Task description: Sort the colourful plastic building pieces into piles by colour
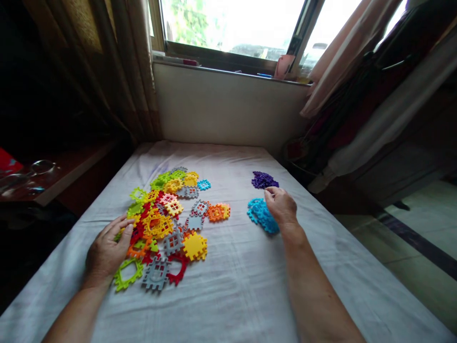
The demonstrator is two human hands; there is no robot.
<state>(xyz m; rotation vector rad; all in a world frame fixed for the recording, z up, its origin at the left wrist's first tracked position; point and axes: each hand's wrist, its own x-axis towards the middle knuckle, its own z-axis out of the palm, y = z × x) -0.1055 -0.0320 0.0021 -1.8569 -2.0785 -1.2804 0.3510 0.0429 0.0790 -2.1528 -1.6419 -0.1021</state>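
A heap of interlocking plastic building pieces in yellow, red, orange, green and grey (157, 225) spreads over the left half of the white sheet. My left hand (109, 247) lies at its left edge, fingers stretched over the pieces and thumb apart. On the right, my right hand (282, 205) is over the right side of a small stack of blue pieces (262, 214), partly covering it. Its fingers are drawn together near a purple pile (264, 180) just beyond; what they hold, if anything, is hidden. One light-blue piece (204, 185) lies beside the mixed heap.
The sheet-covered bed or table (221, 295) reaches a low wall under a window. A pink cup (284, 66) stands on the sill. Curtains (132, 71) hang at left, and clothes (385, 109) hang at right. A brown side table (64, 171) holds a glass item.
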